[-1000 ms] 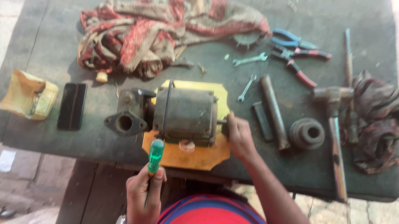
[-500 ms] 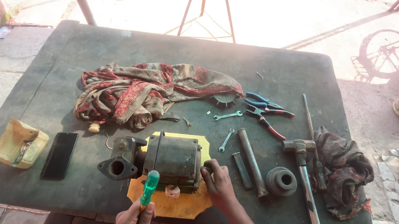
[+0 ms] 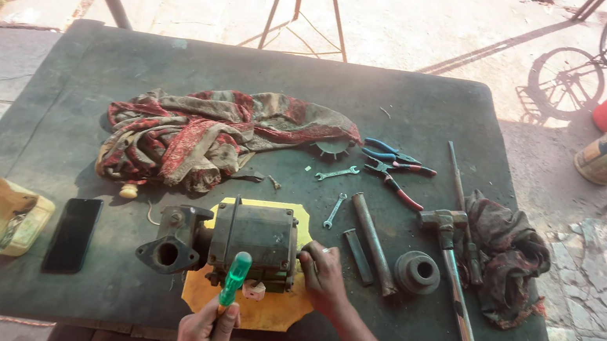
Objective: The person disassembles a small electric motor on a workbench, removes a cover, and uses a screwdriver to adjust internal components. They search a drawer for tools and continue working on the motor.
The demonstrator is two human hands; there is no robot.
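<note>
A dark, greasy motor pump [image 3: 230, 243] rests on a yellow plastic board [image 3: 264, 307] near the table's front edge. My right hand [image 3: 320, 276] grips the pump's right end, fingers curled against the casing. My left hand [image 3: 205, 335] is at the bottom of the view, closed around a green-handled screwdriver [image 3: 234, 277] held upright, its handle in front of the pump body. The screwdriver's tip is hidden inside my fist.
On the dark table [image 3: 424, 100] lie a red patterned cloth [image 3: 197, 136], pliers [image 3: 395, 167], small spanners [image 3: 336, 191], a metal rod [image 3: 372, 243], a pulley [image 3: 417, 271], a hammer [image 3: 452, 270], a dark rag [image 3: 509, 255], a black phone [image 3: 73, 233] and a yellow pouch [image 3: 4, 215]. Bicycle, buckets and stand legs beyond.
The camera has tilted up and back, showing the far ground, bicycle and buckets. My hands have stayed on the pump and screwdriver in about the same place.
</note>
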